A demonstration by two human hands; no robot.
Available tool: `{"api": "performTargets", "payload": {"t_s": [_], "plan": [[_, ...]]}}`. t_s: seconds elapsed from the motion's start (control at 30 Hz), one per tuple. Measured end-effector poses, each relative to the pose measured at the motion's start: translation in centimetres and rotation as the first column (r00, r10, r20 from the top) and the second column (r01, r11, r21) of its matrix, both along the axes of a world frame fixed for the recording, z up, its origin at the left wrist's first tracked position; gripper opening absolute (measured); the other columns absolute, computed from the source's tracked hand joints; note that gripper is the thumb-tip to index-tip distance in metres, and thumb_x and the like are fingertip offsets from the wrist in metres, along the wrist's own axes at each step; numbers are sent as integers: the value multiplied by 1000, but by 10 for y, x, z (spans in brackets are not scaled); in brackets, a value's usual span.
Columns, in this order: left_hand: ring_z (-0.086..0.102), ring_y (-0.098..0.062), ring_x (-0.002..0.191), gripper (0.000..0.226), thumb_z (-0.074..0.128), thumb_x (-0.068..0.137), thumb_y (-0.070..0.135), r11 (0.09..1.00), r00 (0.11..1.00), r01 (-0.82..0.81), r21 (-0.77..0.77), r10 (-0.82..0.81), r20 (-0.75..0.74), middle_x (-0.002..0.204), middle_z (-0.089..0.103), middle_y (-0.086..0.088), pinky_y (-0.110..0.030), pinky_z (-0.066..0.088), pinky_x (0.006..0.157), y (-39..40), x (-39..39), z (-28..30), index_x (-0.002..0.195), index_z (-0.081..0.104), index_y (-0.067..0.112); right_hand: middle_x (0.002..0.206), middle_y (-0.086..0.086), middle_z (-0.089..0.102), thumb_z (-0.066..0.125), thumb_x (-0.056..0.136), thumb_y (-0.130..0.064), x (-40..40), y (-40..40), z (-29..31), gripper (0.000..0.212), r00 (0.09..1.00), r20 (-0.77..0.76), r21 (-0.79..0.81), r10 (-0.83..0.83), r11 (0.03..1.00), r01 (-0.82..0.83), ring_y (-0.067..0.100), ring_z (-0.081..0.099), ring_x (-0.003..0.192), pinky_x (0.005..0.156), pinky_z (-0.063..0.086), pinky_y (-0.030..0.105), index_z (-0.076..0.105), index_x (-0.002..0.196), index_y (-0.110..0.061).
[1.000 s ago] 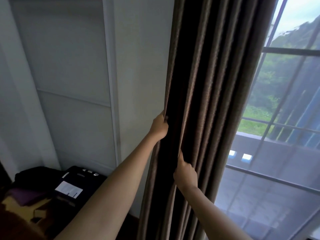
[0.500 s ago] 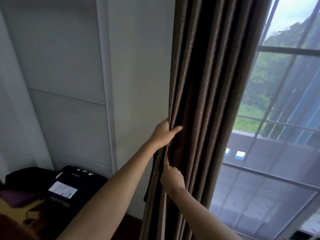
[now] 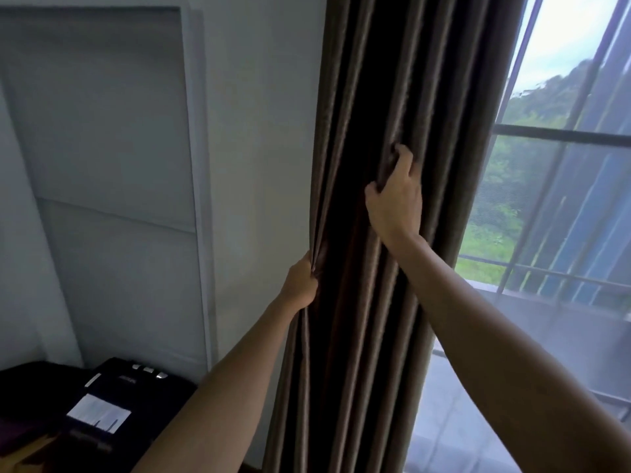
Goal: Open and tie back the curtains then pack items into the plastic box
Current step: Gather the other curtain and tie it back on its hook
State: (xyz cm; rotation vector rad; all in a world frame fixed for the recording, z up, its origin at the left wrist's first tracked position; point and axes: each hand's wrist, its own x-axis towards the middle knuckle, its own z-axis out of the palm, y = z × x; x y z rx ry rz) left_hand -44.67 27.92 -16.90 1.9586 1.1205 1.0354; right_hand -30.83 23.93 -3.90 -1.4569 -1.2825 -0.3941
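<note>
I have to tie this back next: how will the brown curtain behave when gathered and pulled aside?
The curtain hangs in deep soft folds, so it is probably floppy and will bunch easily. The left hand and the right hand each grip pleats without strain, so it likely compresses well. The dense, dark fabric looks fairly heavy and may sag.

Item count: one gathered brown pleated fabric curtain [image 3: 382, 97] at 12 o'clock; two bare hands, left hand [image 3: 300, 283] and right hand [image 3: 396, 199], near centre; one black boxy device [image 3: 136, 394] bearing one white paper label [image 3: 99, 417] at 8 o'clock; one barred glass window [image 3: 560, 206] at 3 o'clock.
</note>
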Motion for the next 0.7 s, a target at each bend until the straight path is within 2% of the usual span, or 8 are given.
{"api": "performTargets", "payload": {"t_s": [0.07, 0.17, 0.27, 0.33, 0.4, 0.53, 0.63, 0.7], "plan": [[57, -36, 113, 45, 32, 99, -1, 1000, 1000, -17, -23, 16, -4, 127, 57, -17, -35, 48, 90, 5, 4, -1, 142, 39, 10, 134, 13, 50, 60, 89, -12, 4, 14, -15, 73, 997, -28, -99, 70, 992, -73, 29, 55, 117, 96, 49, 39, 19, 149, -16], [62, -27, 100, 39, 33, 101, 6, 1000, 1000, -25, -15, 25, 9, 125, 61, -15, -19, 48, 73, 14, 10, -5, 139, 44, 11, 121, 13, 62, 57, 90, -11, 8, 32, -54, 71, 990, -97, -218, 100, 969, -119, 29, 64, 102, 83, 57, 46, 16, 146, -25], [56, -17, 109, 38, 37, 101, 8, 1000, 999, -11, 5, 11, 52, 129, 58, -8, -16, 41, 90, 18, 14, -5, 138, 45, 10, 116, 17, 64, 52, 88, -6, 8, 37, -103, 70, 994, -103, -396, 41, 915, -79, 34, 65, 100, 84, 56, 44, 17, 147, -20], [53, -13, 114, 39, 42, 100, 14, 1000, 994, -2, 20, 0, 112, 128, 57, -2, -18, 37, 99, 24, 15, -6, 138, 46, 13, 118, 18, 64, 48, 88, -7, 6, 36, -142, 71, 993, -89, -505, 79, 856, -113, 35, 64, 103, 88, 54, 41, 15, 150, -18], [53, -14, 117, 40, 45, 99, 16, 1000, 992, 3, 11, -5, 128, 128, 57, 0, -21, 38, 101, 32, 19, -9, 139, 46, 15, 116, 15, 65, 44, 90, -12, 7, 32, -179, 69, 988, -89, -560, 125, 814, -154, 33, 64, 101, 87, 53, 40, 12, 151, -24], [51, -22, 126, 42, 37, 100, 7, 999, 996, 47, -12, -46, 81, 134, 55, -7, -15, 34, 98, 48, 22, -16, 141, 42, 11, 114, 12, 64, 39, 95, -11, 4, 23, -228, 65, 961, -270, -574, 54, 792, -206, 28, 63, 95, 82, 54, 39, 13, 149, -36], [44, -18, 130, 46, 32, 101, 5, 993, 992, 113, -36, -111, 56, 139, 49, -4, -9, 27, 97, 48, 20, -13, 147, 34, 12, 92, 0, 67, 39, 92, -8, 2, 5, -244, 81, 991, -133, -697, 17, 709, -106, 16, 63, 72, 62, 51, 28, -7, 149, -43], [43, -18, 132, 49, 30, 101, 3, 988, 990, 139, -68, -137, 43, 141, 47, -4, -11, 27, 100, 47, 17, -10, 148, 32, 14, 90, 0, 68, 41, 93, -5, -3, -5, -249, 83, 996, -84, -759, -30, 650, -44, 16, 64, 70, 61, 51, 27, -7, 151, -39]]}}
